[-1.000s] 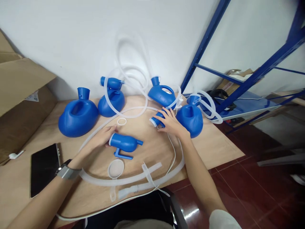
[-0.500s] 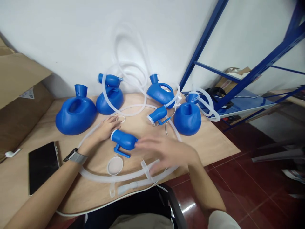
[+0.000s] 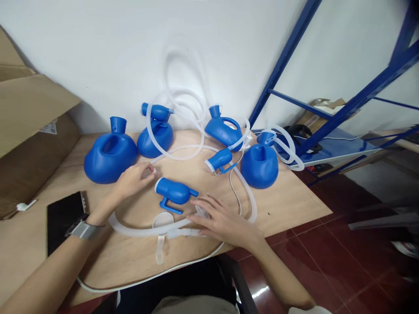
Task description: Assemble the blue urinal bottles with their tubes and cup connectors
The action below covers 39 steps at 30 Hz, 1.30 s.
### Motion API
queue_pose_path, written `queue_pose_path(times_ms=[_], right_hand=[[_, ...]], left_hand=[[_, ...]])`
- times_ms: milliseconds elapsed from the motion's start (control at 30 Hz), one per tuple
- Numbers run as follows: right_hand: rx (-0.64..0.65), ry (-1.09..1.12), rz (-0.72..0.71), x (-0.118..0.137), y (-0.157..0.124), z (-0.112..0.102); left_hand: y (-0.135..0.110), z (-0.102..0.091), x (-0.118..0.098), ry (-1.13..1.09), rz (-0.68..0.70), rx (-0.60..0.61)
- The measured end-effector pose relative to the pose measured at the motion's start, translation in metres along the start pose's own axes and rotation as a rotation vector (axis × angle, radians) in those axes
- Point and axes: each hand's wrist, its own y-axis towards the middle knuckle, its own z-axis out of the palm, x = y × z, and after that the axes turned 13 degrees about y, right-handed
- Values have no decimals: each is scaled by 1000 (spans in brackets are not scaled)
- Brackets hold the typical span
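My left hand is over the table's left middle, its fingers curled, with a bit of a small white ring showing at the fingertips. My right hand lies spread over the clear tubing and a clear plastic piece, partly hiding both. Between the hands a blue urinal head with a white rim and a handle lies on its side. Below it sits a clear round cap with a strap, crossed by the tubing.
Blue urinal bottles stand along the back: one at left, one behind it, one against the wall, one at right. Another blue head lies nearby. A black tablet and a cardboard box are at left.
My left hand has drawn back and curled, and the white ring has left the table. My right hand has lowered onto the tubing, whose front loop and end now lie farther from me.
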Motion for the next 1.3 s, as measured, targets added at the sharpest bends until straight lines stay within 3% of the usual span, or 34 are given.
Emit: queue_pose_path(times_ms=[67,200,333,433,600,667,733,800,933,1000,1100,1200,1300], right_hand=[[-31,-31,-50,8,1,5],[-34,-89,-137,20,2,21],[-76,-132,-172,20,1,34],[-120,-151,-193,18,-1,38],[-126,-89,-179,18,-3,37],[-135,-13,-144,19,-2,35],[-191,104,-111,19,2,30],[-277,256,-76,20,11,22],[-349,581,45,23,44,-5],[-354,705,93,24,66,-21],[-562,827,204,24,91,-45],[-728,905,406,20,98,-65],[-689,885,515,11,92,-79]], left_hand=[[-8,-6,0,8,-37,-63],[-14,-19,4,118,-79,-350],[-4,-45,22,270,-335,-530],[8,-66,45,399,-505,-525],[18,-88,71,298,-629,-250],[17,-96,69,276,-734,-296],[14,-106,58,243,-829,-433],[9,-116,37,211,-833,-575],[-3,-121,-28,129,-566,-704],[-8,-112,-65,26,-394,-739],[-12,-88,-112,-84,-168,-755],[-13,-61,-143,-93,43,-797],[-13,-38,-163,-84,176,-841]])
